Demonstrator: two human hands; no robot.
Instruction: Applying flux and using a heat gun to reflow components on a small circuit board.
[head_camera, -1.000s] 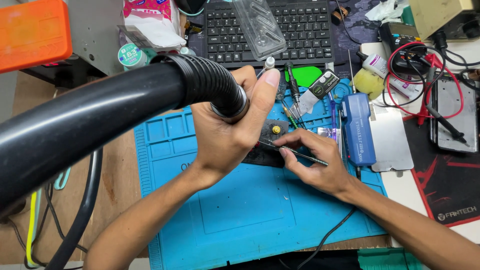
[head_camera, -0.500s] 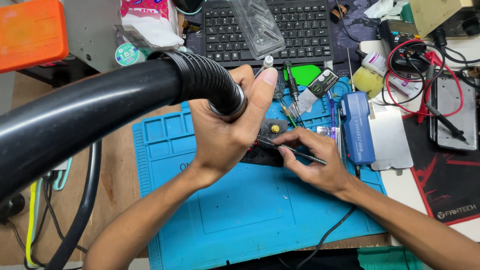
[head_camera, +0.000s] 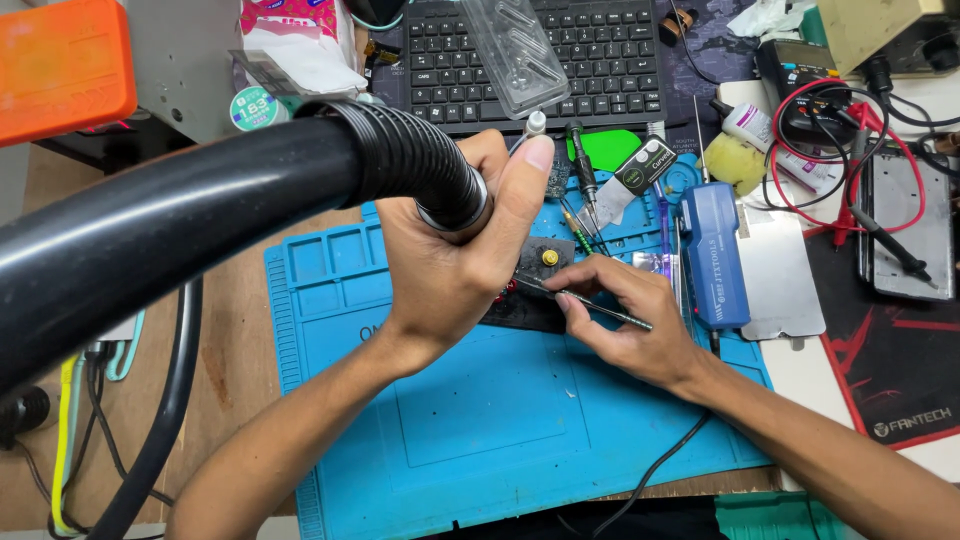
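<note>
My left hand (head_camera: 455, 260) grips the ribbed nozzle end of a thick black hose (head_camera: 250, 200) and holds it over a small dark circuit board (head_camera: 535, 290) with a yellow part on it. The board lies on a blue work mat (head_camera: 480, 400). My right hand (head_camera: 630, 320) pinches a thin dark probe (head_camera: 595, 305) with its tip on the board, just under the nozzle. The left palm hides most of the board.
A black keyboard (head_camera: 560, 55) with a clear plastic tray (head_camera: 515, 50) on it lies at the back. A blue tool (head_camera: 712, 255), a metal plate (head_camera: 780, 280), red and black test leads (head_camera: 860, 190) and a dark device (head_camera: 905, 225) are at the right. An orange box (head_camera: 60, 65) sits far left.
Both hands stay over the board almost unmoved; the hose nozzle and probe tip shift only slightly.
</note>
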